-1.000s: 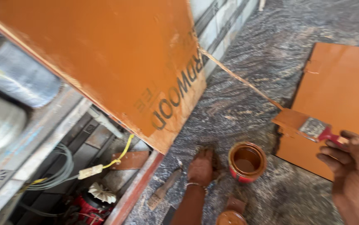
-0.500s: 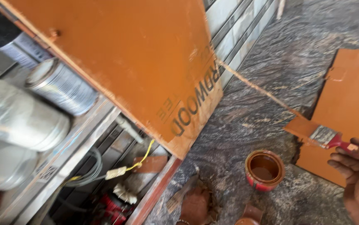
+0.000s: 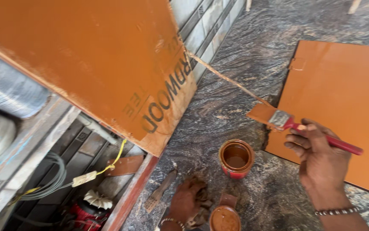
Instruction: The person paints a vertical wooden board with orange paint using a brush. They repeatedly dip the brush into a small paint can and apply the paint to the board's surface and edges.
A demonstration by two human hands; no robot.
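We hold a paintbrush in our right hand, fingers closed round its red handle, the wide bristles loaded with orange-brown paint and lifted just off the dark marbled stone floor. The brush sits at the near-left corner of a flat board that lies on the floor and already wears an even orange coat. A second, larger painted panel leans up on our left, tilted over a clutter of metal cans, a yellow cable and a red machine below it. The open paint tin stands on the floor between our two hands, near the brush but not touching it, and its round lid lies a little closer to us. Our left hand rests low on the floor beside a wadded rag; we cannot tell whether it grips the rag or merely lies on it.

We judge the work to be in the coating stage, with the brush between tin and board. The next stroke would call for a level brush, light pressure along the board's edge, and care that no drip falls on the stone
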